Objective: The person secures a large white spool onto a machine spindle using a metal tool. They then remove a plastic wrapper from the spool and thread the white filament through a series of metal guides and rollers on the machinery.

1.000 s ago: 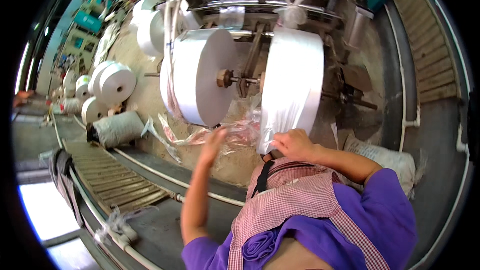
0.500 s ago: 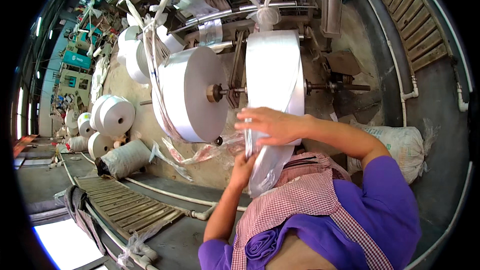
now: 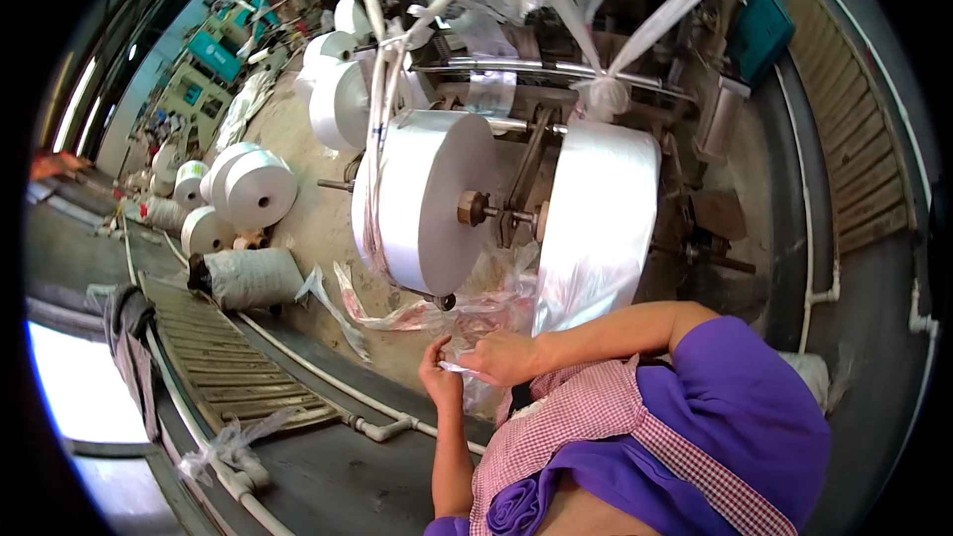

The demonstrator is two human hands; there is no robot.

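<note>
My left hand (image 3: 442, 373) is closed in a pinch, its fingertips pointing up. Close beside it, my right hand (image 3: 504, 355) is closed too, the arm bent across in front of me. A thin twisted piece of clear plastic film (image 3: 456, 368) runs between both hands, gripped at each end. Beyond my right forearm stands a big white roll of plastic film (image 3: 601, 218) on a shaft, its near lower part hidden by the arm. To its left, a second white film roll (image 3: 422, 201) has loose strands of film (image 3: 375, 159) hanging over it.
Crumpled film (image 3: 427, 310) lies on the floor below the rolls. More white rolls (image 3: 260, 189) and a wrapped bundle (image 3: 256, 278) are at left. A slatted wooden rack (image 3: 223, 357) and white pipes (image 3: 382, 427) are near. Machine bars (image 3: 556, 69) cross behind.
My right hand, earlier spread over the right roll, has come off it and closed beside my left hand. Both hands are farther left of that roll. The view has shifted.
</note>
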